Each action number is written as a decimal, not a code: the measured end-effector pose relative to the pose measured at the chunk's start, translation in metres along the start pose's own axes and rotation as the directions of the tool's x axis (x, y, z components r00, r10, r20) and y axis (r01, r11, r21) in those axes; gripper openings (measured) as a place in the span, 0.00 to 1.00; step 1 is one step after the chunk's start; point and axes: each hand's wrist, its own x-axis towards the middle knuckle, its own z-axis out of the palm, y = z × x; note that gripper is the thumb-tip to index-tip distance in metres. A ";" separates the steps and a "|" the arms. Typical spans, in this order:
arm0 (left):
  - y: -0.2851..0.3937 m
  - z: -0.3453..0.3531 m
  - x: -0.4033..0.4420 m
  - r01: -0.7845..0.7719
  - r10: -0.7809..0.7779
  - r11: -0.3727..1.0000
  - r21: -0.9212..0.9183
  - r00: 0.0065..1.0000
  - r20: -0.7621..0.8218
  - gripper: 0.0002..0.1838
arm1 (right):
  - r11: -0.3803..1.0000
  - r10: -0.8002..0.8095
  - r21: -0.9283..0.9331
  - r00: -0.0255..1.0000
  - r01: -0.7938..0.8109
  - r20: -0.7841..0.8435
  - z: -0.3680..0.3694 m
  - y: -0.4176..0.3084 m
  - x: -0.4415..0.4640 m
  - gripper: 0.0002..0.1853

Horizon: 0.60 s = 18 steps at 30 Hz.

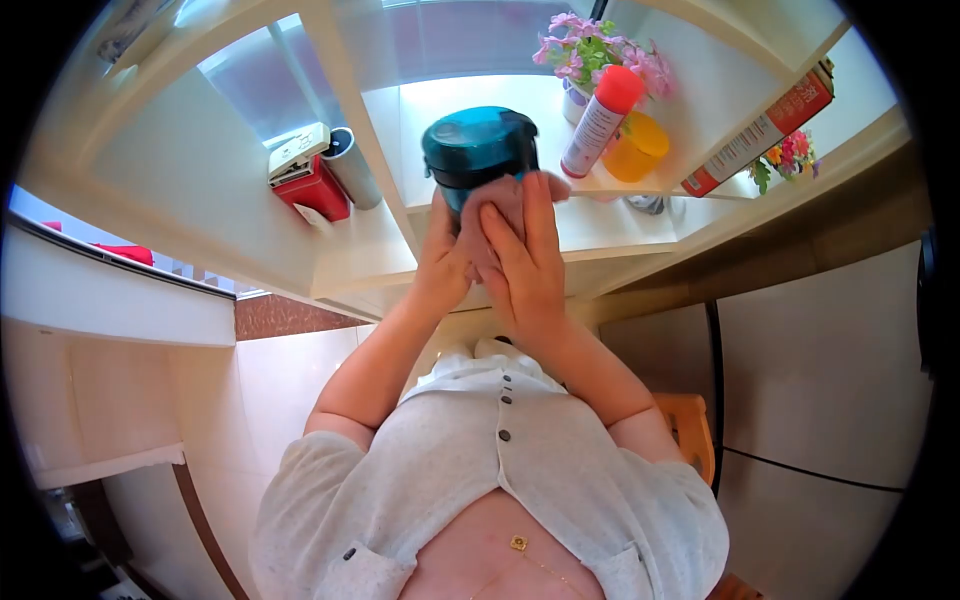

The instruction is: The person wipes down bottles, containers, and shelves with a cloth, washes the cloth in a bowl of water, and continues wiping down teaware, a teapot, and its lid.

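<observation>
A teal bottle with a dark band and a rounded lid (478, 132) is held up in front of the white shelf (590, 235). My left hand (440, 255) is wrapped round its lower left side. A pink cloth (490, 225) lies against the bottle's lower right side, and my right hand (525, 260) presses it there with fingers closed over it. One end of the cloth sticks out to the right of my right hand. The bottle's base is hidden behind the hands and cloth.
On the shelf to the right stand a red-capped spray can (600, 125), a yellow container (636, 148) and pink flowers (600, 50). At left are a red box (312, 192) and a grey cylinder (352, 170). A red-and-white box (760, 130) is at far right.
</observation>
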 end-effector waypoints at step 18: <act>0.005 -0.015 0.003 0.061 -0.049 0.987 -0.152 0.995 0.083 0.34 | 0.992 -0.007 0.122 1.000 0.010 -0.029 -0.005 -0.002 0.039 0.29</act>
